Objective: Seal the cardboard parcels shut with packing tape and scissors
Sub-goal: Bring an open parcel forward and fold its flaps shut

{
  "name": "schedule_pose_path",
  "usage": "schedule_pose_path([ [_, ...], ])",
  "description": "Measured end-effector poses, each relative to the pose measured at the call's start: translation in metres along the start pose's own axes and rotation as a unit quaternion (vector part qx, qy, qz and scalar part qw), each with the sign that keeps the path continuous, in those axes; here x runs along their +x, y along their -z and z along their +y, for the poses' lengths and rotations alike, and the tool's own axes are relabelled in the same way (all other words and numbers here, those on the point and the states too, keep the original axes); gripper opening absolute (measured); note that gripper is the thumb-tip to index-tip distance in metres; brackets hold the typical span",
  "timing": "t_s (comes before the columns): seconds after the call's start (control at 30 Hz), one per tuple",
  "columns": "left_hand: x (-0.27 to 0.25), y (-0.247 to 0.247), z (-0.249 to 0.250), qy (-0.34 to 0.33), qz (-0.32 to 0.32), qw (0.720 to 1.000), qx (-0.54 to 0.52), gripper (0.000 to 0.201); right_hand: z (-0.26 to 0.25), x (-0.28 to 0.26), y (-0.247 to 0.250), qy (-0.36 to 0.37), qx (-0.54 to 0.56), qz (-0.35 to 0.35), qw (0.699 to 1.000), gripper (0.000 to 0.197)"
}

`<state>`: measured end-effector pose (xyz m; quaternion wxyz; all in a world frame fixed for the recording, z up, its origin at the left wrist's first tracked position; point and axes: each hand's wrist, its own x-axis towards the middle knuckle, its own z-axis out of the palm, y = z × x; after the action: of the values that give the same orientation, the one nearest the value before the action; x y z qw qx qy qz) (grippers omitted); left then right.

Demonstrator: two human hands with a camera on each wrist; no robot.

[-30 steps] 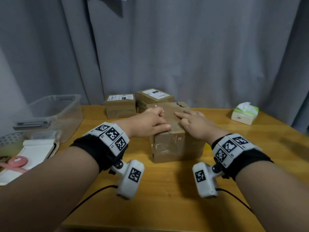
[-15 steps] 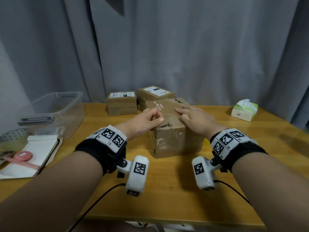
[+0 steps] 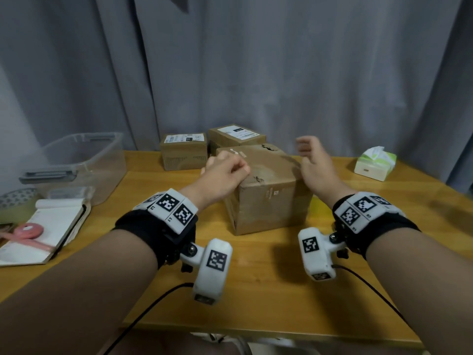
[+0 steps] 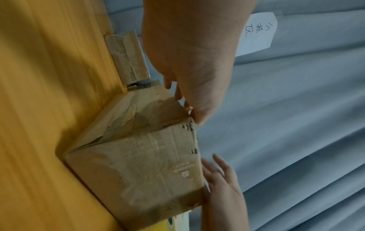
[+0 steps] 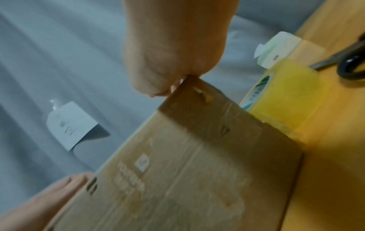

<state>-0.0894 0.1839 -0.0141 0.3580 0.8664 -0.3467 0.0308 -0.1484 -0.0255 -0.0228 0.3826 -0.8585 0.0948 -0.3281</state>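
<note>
Cardboard box (image 3: 266, 198): brown, creased, old clear tape over its sides, small tears along the top edges; a faint printed mark on the near side, too blurred to read. Stands mid-table, turned corner-on to the person.

Left hand (image 3: 225, 175): fingers curled, at the box's near-left top corner; whether it pinches anything cannot be told.

Right hand (image 3: 313, 162): fingers loose and spread, raised at the box's right top edge, holding nothing.

Tape roll (image 5: 284, 100): yellowish, green print on the core, standing just beside the box's right side.

Scissors (image 5: 349, 61): black handles, lying on the table beyond the roll.

Two smaller boxes: one (image 3: 183, 153) and another (image 3: 235, 137), each with a white shipping label, print illegible, behind the main box near the curtain.

Tissue pack (image 3: 375, 163): green and white, far right.

Clear plastic bin (image 3: 82, 162): far left.

Open notebook (image 3: 48, 226): near left, a pink tape roll (image 3: 29, 231) lying on it.

Table (image 3: 268, 290): wooden.

Grey curtain (image 3: 281, 73): behind; a paper note (image 4: 256, 33) pinned to it, handwriting unclear.
</note>
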Motion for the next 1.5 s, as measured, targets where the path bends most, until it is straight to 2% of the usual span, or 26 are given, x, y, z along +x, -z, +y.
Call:
schedule_pose_path([
  [0.07, 0.002, 0.007, -0.002, -0.036, -0.023, 0.999, 0.032, 0.029, 0.011, -0.002, 0.011, -0.07, -0.034, 0.026, 0.997, 0.04],
  [0.1, 0.003, 0.009, -0.004, -0.051, -0.059, 0.995, 0.055, 0.036, 0.018, -0.004, 0.016, -0.105, -0.087, 0.001, 0.991, 0.037],
  [0.17, 0.001, 0.009, -0.007, -0.064, -0.113, 0.987, 0.098, 0.044, 0.03, -0.01, 0.02, -0.154, -0.171, -0.125, 0.965, 0.033],
  [0.2, -0.002, 0.007, -0.008, -0.061, -0.117, 0.985, 0.113, 0.046, 0.034, -0.014, 0.02, -0.16, -0.187, -0.192, 0.95, 0.034],
  [0.27, -0.009, 0.002, -0.006, -0.048, -0.1, 0.985, 0.133, 0.047, 0.039, -0.021, 0.019, -0.159, -0.2, -0.264, 0.93, 0.038],
  [0.37, -0.013, -0.002, -0.001, -0.035, -0.098, 0.983, 0.151, 0.049, 0.047, -0.027, 0.015, -0.14, -0.335, -0.269, 0.892, 0.061],
  [0.4, -0.013, -0.002, 0.0, -0.033, -0.108, 0.981, 0.158, 0.051, 0.047, -0.029, 0.014, -0.133, -0.388, -0.261, 0.874, 0.059],
  [0.43, -0.012, 0.0, 0.0, -0.031, -0.117, 0.979, 0.164, 0.054, 0.049, -0.03, 0.012, -0.123, -0.419, -0.246, 0.865, 0.051],
  [0.5, -0.01, 0.002, 0.0, -0.025, -0.131, 0.976, 0.173, 0.057, 0.049, -0.031, 0.009, -0.112, -0.431, -0.21, 0.87, 0.028],
  [0.57, -0.008, 0.002, 0.0, -0.028, -0.134, 0.975, 0.173, 0.057, 0.048, -0.033, 0.012, -0.128, -0.401, -0.188, 0.887, 0.018],
  [0.67, -0.009, -0.001, 0.0, -0.043, -0.128, 0.978, 0.158, 0.054, 0.051, -0.03, 0.024, -0.173, -0.312, -0.142, 0.923, 0.033],
  [0.73, -0.01, 0.0, -0.004, -0.049, -0.131, 0.981, 0.137, 0.057, 0.048, -0.024, 0.038, -0.188, -0.183, -0.08, 0.962, 0.038],
  [0.83, -0.007, 0.003, -0.009, -0.07, -0.146, 0.977, 0.137, 0.068, 0.028, -0.015, 0.062, -0.137, -0.005, 0.003, 0.991, 0.034],
  [0.93, -0.002, -0.002, -0.006, -0.084, -0.138, 0.978, 0.128, 0.069, -0.001, -0.002, 0.08, -0.062, 0.046, 0.064, 0.995, 0.032],
  [1.0, 0.002, -0.011, 0.001, -0.091, -0.129, 0.98, 0.118, 0.069, -0.02, 0.005, 0.086, -0.022, 0.071, 0.077, 0.994, 0.031],
  [1.1, 0.009, -0.027, 0.01, -0.095, -0.134, 0.981, 0.106, 0.071, -0.042, 0.01, 0.081, 0.012, 0.108, 0.042, 0.993, 0.028],
  [1.17, 0.013, -0.027, 0.016, -0.072, -0.134, 0.988, -0.003, 0.074, -0.05, 0.008, 0.072, 0.026, 0.125, -0.001, 0.992, 0.024],
  [1.23, 0.016, -0.014, 0.024, -0.041, -0.07, 0.988, -0.133, 0.072, -0.058, 0.006, 0.063, 0.045, 0.123, -0.055, 0.99, 0.019],
  [1.27, 0.019, -0.005, 0.028, -0.05, -0.014, 0.987, -0.152, 0.069, -0.062, 0.005, 0.06, 0.057, 0.116, -0.082, 0.988, 0.017],
  [1.3, 0.021, 0.004, 0.031, -0.073, 0.034, 0.987, -0.141, 0.065, -0.067, 0.004, 0.056, 0.069, 0.112, -0.109, 0.985, 0.017],
  [1.37, 0.026, 0.022, 0.036, -0.124, 0.073, 0.982, -0.12, 0.054, -0.077, 0.004, 0.05, 0.091, 0.124, -0.165, 0.974, 0.017],
  [1.43, 0.027, 0.039, 0.04, -0.117, 0.065, 0.981, -0.143, 0.048, -0.087, 0.006, 0.045, 0.098, 0.162, -0.218, 0.957, 0.016],
  [1.5, 0.026, 0.054, 0.042, -0.092, 0.072, 0.98, -0.159, 0.049, -0.096, 0.007, 0.04, 0.095, 0.189, -0.228, 0.95, 0.016],
])
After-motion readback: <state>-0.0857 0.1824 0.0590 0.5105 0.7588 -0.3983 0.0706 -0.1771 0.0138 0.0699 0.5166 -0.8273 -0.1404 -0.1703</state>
